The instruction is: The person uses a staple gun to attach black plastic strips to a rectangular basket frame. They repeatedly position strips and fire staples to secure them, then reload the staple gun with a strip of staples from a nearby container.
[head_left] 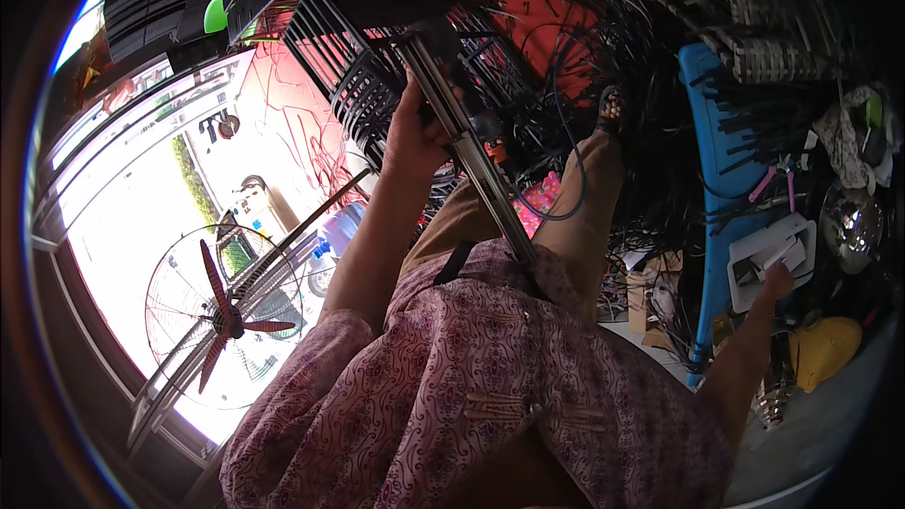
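Woven black basket frame (377, 47) gripped by left hand (415, 137); right hand (778, 280) fingertips on white box (768, 259), blue chair (716, 160). Cluttered workshop, fan (222, 316) by bright window.

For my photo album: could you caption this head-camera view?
Left hand grips a metal bar on a black woven frame; right hand touches a white box.

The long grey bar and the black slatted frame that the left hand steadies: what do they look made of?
The long grey bar looks like bare metal, going by its dull sheen and straight edges. The black slatted frame seems woven from plastic or rattan-like strips; which one is unclear. The left hand grips the bar.
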The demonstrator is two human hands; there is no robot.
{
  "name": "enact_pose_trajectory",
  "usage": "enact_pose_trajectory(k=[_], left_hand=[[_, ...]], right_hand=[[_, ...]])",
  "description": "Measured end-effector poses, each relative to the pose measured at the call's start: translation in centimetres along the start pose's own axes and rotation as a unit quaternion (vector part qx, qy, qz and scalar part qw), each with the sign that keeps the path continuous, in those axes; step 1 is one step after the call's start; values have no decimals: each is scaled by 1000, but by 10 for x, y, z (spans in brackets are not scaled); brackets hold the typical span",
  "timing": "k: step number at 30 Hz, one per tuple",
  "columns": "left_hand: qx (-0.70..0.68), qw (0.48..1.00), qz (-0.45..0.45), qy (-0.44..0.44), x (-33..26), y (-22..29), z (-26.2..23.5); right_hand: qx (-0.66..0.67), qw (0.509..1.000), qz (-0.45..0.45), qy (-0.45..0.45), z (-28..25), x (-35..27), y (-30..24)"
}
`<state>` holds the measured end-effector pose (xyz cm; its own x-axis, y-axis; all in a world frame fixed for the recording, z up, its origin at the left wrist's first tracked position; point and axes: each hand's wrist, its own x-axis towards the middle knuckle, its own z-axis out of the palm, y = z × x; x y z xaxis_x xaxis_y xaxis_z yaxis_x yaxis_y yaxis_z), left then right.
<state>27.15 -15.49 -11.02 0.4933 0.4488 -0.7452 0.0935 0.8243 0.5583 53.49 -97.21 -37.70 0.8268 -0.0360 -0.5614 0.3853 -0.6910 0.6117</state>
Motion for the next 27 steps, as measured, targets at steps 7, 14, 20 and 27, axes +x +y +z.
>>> enact_pose_trajectory(k=[7,14,20,27], left_hand=[[-37,999,-27,3,-20,1,-23],[-17,998,-19,-53,-38,12,-2],[-14,995,-6,-101,-71,30,-6],[-48,992,-3,-114,-102,46,-25]], right_hand=[[279,952,56,116,-75,-31,-17],[956,294,-4,23,-422,-191,-192],[902,355,-239,-56,-627,-362,-294],[840,430,-329,-23,-673,-441,-355]])
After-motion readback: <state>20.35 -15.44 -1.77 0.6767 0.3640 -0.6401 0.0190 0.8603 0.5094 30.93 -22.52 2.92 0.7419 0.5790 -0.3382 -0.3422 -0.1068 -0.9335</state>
